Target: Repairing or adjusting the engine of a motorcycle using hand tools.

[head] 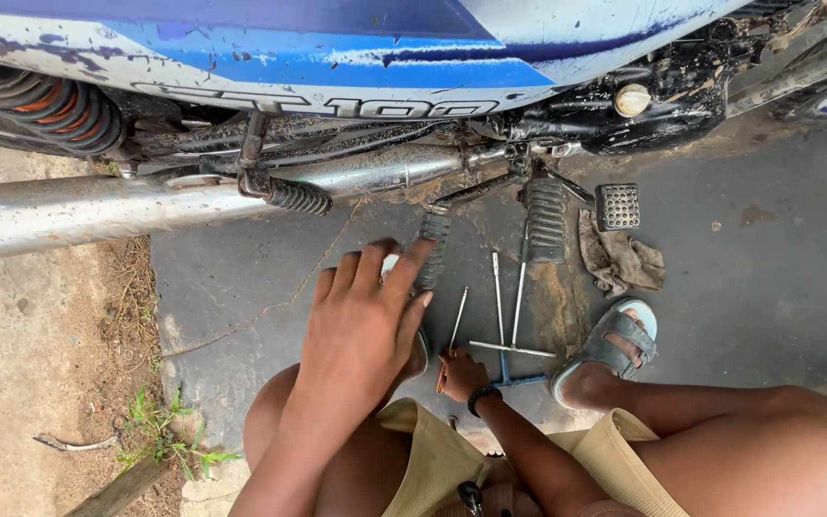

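My left hand (361,330) is raised over my knee with its fingers spread a little and nothing in it. Its fingertips reach the black ribbed rubber of a lever (435,241) under the blue motorcycle (337,48); I cannot tell if they touch. Lower down, my right hand (461,373), with a black band on its wrist, rests on the ground closed around the orange handle of a thin screwdriver (458,321) whose shaft points toward the motorcycle. Two T-handle wrenches (509,330) lie just right of that hand.
A chrome exhaust pipe (98,206) runs along the left. A ribbed footrest (546,218), a square pedal (617,206) and a dirty rag (619,260) lie to the right. My sandalled foot (610,345) stands on the dark concrete slab (768,278); dirt and weeds lie at the left.
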